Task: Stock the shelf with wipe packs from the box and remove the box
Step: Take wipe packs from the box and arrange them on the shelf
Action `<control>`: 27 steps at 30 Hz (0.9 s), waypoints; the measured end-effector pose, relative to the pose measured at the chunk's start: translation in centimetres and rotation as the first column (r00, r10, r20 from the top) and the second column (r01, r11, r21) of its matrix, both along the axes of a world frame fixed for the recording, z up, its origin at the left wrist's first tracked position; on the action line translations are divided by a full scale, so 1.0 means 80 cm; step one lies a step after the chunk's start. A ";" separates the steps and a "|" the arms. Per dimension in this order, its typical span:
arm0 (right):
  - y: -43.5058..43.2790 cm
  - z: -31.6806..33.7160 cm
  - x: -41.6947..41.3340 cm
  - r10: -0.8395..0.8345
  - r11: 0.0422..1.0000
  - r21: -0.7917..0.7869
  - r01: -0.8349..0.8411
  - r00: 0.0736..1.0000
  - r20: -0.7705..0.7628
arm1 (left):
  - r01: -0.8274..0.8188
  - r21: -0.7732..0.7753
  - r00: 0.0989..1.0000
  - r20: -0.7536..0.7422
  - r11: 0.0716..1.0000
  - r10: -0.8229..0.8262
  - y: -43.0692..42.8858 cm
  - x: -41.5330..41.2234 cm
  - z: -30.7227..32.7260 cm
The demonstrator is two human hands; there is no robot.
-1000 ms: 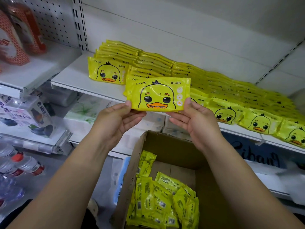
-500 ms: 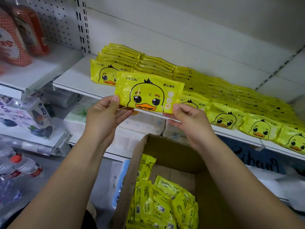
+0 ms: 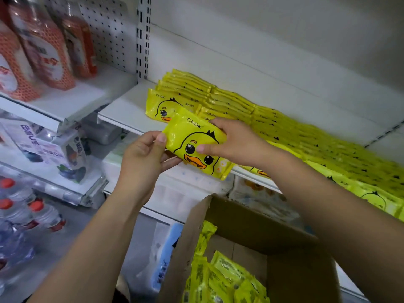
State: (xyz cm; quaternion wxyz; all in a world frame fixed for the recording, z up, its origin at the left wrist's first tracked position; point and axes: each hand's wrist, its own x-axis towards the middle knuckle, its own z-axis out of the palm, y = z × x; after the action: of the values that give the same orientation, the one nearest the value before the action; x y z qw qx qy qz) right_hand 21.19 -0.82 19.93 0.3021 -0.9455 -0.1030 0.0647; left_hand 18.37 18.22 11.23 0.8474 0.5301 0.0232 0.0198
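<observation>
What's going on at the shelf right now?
A person holds one yellow duck-print wipe pack with both hands, tilted, at the front edge of the white shelf. The left hand pinches its left end; the right hand grips its upper right side, thumb on the front. Rows of matching yellow packs already lie on the shelf behind it. Below, the open brown cardboard box holds more packs.

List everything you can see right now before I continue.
held wipe pack: one, yellow, tilted at the shelf edge.
shelved wipe packs: many, yellow, rows on shelf.
shelf: one, white, centre.
box: one, brown cardboard, lower right, open.
boxed wipe packs: several, yellow, inside box.
bottles: about three, orange-red, upper left.
water bottles: several, clear with red caps, lower left.
left hand: one, gripping pack's left end.
right hand: one, gripping pack's top edge.
</observation>
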 end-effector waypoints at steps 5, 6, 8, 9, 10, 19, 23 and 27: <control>0.033 -0.004 0.062 0.078 0.984 -0.166 -0.065 0.994 0.070 | -0.274 0.268 0.961 0.032 0.924 0.276 0.026 0.026 -0.030; 0.041 -0.006 0.075 0.079 0.978 -0.200 -0.059 0.992 0.096 | -0.344 0.397 0.936 0.071 0.851 0.345 0.036 0.031 -0.039; 0.056 -0.009 0.100 0.062 0.978 -0.206 -0.032 0.988 0.142 | -0.408 0.602 0.896 0.117 0.687 0.429 0.054 0.035 -0.049; 0.063 -0.010 0.113 0.058 0.979 -0.200 -0.027 0.987 0.152 | -0.405 0.661 0.887 0.117 0.632 0.446 0.061 0.035 -0.051; 0.070 -0.013 0.127 0.057 0.980 -0.196 -0.024 0.985 0.165 | -0.389 0.707 0.890 0.121 0.591 0.440 0.066 0.036 -0.056; 0.101 -0.081 0.214 0.120 0.954 -0.294 -0.058 0.973 0.196 | -0.205 0.858 0.976 0.145 0.471 0.161 0.052 0.081 -0.086; 0.092 -0.091 0.228 0.100 0.922 -0.387 0.003 0.965 0.244 | -0.128 0.887 0.989 0.083 0.444 0.120 0.042 0.100 -0.094; 0.090 -0.092 0.232 0.113 0.909 -0.417 0.026 0.945 0.307 | -0.074 0.919 0.994 0.039 0.387 0.098 0.028 0.109 -0.102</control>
State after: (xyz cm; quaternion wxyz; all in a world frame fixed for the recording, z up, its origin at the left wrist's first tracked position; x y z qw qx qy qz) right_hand 39.78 6.38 12.56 0.0716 -0.9830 -0.1565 -0.0644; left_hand 27.12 20.43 3.06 0.4122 0.9075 0.0448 0.0674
